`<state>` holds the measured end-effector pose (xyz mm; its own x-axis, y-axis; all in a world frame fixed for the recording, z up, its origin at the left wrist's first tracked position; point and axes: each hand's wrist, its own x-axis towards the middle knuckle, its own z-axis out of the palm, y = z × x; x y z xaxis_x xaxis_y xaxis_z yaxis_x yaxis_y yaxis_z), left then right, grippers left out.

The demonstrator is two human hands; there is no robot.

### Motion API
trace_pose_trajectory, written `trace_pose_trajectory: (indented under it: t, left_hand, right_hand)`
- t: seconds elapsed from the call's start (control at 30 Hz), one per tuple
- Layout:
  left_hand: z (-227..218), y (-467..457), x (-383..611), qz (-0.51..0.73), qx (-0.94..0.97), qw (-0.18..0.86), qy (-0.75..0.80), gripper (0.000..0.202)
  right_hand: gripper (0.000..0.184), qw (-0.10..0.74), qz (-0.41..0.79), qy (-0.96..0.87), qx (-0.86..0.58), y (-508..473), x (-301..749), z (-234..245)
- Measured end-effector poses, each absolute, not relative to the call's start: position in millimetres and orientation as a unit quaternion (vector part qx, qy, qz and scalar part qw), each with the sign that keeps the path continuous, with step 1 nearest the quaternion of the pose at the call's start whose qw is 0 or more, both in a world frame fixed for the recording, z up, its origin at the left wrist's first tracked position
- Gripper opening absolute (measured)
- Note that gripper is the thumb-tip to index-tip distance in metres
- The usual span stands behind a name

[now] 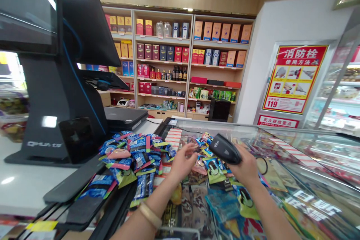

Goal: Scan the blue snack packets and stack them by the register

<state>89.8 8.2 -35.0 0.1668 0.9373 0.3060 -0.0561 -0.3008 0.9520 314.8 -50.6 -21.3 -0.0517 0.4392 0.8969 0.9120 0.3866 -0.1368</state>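
Observation:
My right hand is closed round a black handheld barcode scanner, whose head points left and down over the snack packets. My left hand hovers beside it with fingers spread, fingertips at the small blue and pink snack packets heaped on the glass counter. A pale bracelet sits on my left wrist. More packets with a cartoon face lie under and between both hands.
A black checkout terminal with two screens stands at the left on the white counter, a flat black device behind it. Shelves of boxed goods and bottles fill the back wall. A red fire-hydrant poster hangs at right.

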Motion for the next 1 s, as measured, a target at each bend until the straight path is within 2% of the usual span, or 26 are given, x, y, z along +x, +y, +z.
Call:
trace_pose_trajectory:
  t: [0.07,0.13,0.27,0.4,0.6,0.73,0.87,0.93,1.0]
  left_hand:
    - [-50,2,97,0.457,0.750,0.328,0.348,0.048]
    - [-63,-2,102,0.380,0.829,0.233,0.337,0.061]
    - [-70,-5,105,0.256,0.886,0.143,0.359,0.073]
    - [-56,-10,107,0.211,0.882,0.093,0.410,0.071]
    - [-46,-12,101,0.216,0.848,0.052,0.481,0.048]
    - [-49,2,96,0.346,0.801,0.133,0.471,0.031]
    - [-44,13,91,0.505,0.647,0.354,0.449,0.011]
    - [-38,14,89,0.553,0.543,0.481,0.410,0.016]
    - [-34,13,87,0.583,0.465,0.560,0.361,0.026]
  right_hand:
    - [0.013,0.477,-0.249,-0.681,-0.497,-51,314,-20]
    - [0.011,0.474,-0.244,-0.679,-0.504,-50,313,-20]
    - [0.015,0.477,-0.234,-0.676,-0.510,-49,311,-22]
    - [0.017,0.488,-0.228,-0.676,-0.503,-49,310,-22]
    - [0.017,0.486,-0.227,-0.674,-0.508,-48,309,-22]
    - [0.019,0.481,-0.235,-0.667,-0.518,-47,310,-24]
    - [0.023,0.471,-0.237,-0.669,-0.524,-46,312,-26]
    - [0.025,0.469,-0.239,-0.670,-0.523,-45,313,-27]
    - [0.026,0.473,-0.245,-0.671,-0.516,-44,315,-28]
